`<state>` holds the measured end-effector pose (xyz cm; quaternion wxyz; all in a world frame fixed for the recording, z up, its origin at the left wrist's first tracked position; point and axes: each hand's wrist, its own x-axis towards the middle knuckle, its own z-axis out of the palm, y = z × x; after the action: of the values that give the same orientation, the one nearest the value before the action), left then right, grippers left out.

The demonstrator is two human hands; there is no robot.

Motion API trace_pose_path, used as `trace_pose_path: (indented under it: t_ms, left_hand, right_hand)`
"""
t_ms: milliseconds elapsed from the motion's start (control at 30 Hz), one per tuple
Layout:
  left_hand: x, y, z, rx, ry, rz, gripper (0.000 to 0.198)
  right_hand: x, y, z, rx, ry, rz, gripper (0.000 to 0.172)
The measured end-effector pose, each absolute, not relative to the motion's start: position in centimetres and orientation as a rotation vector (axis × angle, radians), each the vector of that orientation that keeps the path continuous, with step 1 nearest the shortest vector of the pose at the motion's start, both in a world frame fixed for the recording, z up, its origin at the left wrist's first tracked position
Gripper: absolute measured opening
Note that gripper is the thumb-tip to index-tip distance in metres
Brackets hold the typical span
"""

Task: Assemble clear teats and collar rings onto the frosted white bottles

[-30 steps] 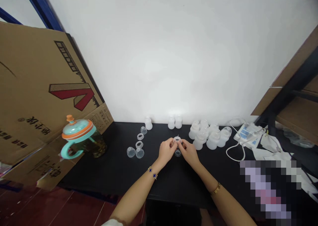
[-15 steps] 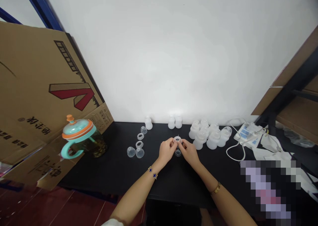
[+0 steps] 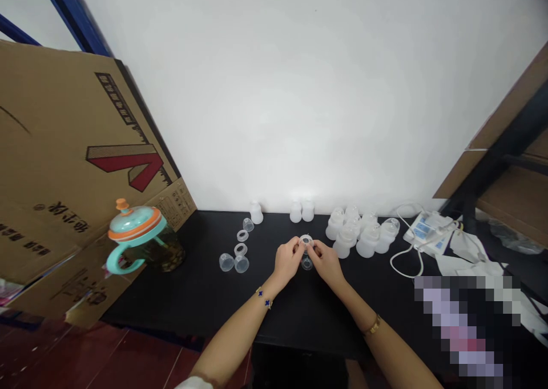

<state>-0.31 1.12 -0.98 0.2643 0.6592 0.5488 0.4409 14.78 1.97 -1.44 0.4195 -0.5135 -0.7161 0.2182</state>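
Ring (image 3: 306, 237) of pale plastic sits below and slightly right of the frame's centre, pinched by the closed fingertips of the left hand (image 3: 286, 259) and right hand (image 3: 326, 260), presumably because so small a piece needs steadying from two sides. Across the lower frame, the black table (image 3: 205, 306) probably helps pale parts stand out. At lower left, a jug (image 3: 136, 229) stands beside a carton (image 3: 64, 109), perhaps to keep it clear of the hands. Domed bottles (image 3: 367, 243) crowd together right of centre, seemingly grouped apart from bare bottles (image 3: 307, 212) along the table's back edge. Left of centre lie domes (image 3: 242, 264) and loose rings (image 3: 241, 254), likely spread for easy picking. Counted: one jug; two hands; six or seven domed bottles, overlap leaving that unsure; three bare bottles; three domes; one clear piece (image 3: 306, 264), partly hidden beneath the hands; two loose rings besides the held one.
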Motion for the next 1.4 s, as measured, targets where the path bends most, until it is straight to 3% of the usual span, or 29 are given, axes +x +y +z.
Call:
trace_pose_path:
  t_ms: [633, 1000, 1400]
  left_hand:
    - [-0.51, 1.61, -0.98, 1.975, 1.752, 1.095, 0.029]
    - [-0.61, 1.37, -0.37, 1.896, 1.577, 1.256, 0.019]
    - [-0.54, 1.57, -0.85, 1.970, 1.582, 1.184, 0.023]
  right_hand:
    - [14.97, 2.25, -1.76, -1.313, -1.747, 0.641, 0.037]
    - [14.91, 2.27, -2.10, -1.314, -1.799, 0.636, 0.040]
    - [14.97, 2.26, -1.96, -1.243, -1.733, 0.669, 0.038]
